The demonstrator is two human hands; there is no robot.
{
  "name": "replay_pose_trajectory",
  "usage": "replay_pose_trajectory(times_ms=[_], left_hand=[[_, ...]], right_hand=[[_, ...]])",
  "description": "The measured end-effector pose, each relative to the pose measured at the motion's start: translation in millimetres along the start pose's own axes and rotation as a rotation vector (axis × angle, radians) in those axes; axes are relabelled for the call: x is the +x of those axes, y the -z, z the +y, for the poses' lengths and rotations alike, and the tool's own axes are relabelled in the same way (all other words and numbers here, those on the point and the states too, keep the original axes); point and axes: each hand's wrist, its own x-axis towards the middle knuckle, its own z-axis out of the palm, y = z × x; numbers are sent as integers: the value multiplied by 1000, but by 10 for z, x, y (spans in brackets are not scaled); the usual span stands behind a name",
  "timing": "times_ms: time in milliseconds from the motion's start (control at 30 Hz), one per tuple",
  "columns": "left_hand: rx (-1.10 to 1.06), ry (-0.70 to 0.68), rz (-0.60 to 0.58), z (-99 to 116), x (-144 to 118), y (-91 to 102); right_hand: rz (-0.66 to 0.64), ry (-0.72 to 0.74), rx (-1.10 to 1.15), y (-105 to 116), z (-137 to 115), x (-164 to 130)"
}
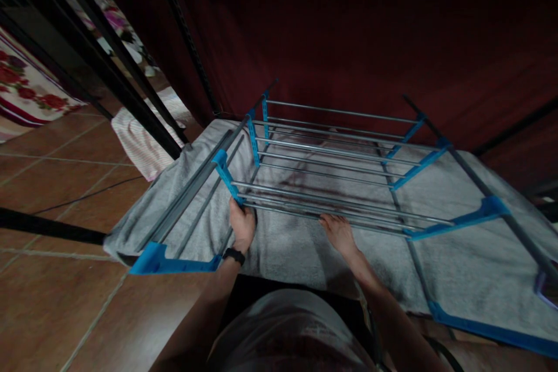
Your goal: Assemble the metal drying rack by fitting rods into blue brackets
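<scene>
1. Step in hand, as I judge it: person stands over a drying rack [331, 168] w/ blue plastic joints and grey metal rods, both hands on its near edge. Looks like mid-adjustment of the rack's upper tier; can't tell if it's being opened or folded.
2. Left hand [242, 225]: closed around the near-left corner, just below the blue bracket [223, 167] that angles up. Black wristband [234, 256] on that wrist.
3. Right hand [339, 233]: fingers laid on the front rods near the middle, palm down. Curl underneath hidden, so can't tell if it truly grips or just rests.
4. Where the rack is: on the tile floor [56, 186], w/ a grey towel [283, 244] draped over its lower level, below the rods. Dark red wall [349, 29] right behind.
5. Next move, a judgement: both hands need to shift the near edge together and level, since the rods sit in the blue brackets on both sides. Fingers near the left joint could get pinched.
6. Counts: 1 rack; 2 hands; 1 grey towel; approx 8–9 rods across the upper tier (dim light, some overlap, not exact); 1 wristband.
7. Off to the left: 1 striped cloth [139, 139] on the floor, 1 floral fabric [30, 90] further back, black bars [108, 70] running diagonally.
</scene>
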Motion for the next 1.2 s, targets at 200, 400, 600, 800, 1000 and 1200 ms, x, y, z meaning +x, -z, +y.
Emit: replay_pose_trajectory(times_ms=[200,400,600,800,1000,1200], left_hand=[[34,8,-8,-13,2,-6],[21,-6,-6,-41,9,-17],[10,-14,-3,-40,7,-8],[-2,-20,4,-49,15,-13],[19,-16,22,-47,14,-34],[19,-17,42,-48,18,-37]], right_hand=[[8,-2,9,15,-14,-6],[42,12,24,-2,-3,-16],[82,29,16,-1,-12,-46],[112,45,18,-4,71,-116],[137,3,-28,-37,144,-150],[115,3,-41,-60,152,-126]])
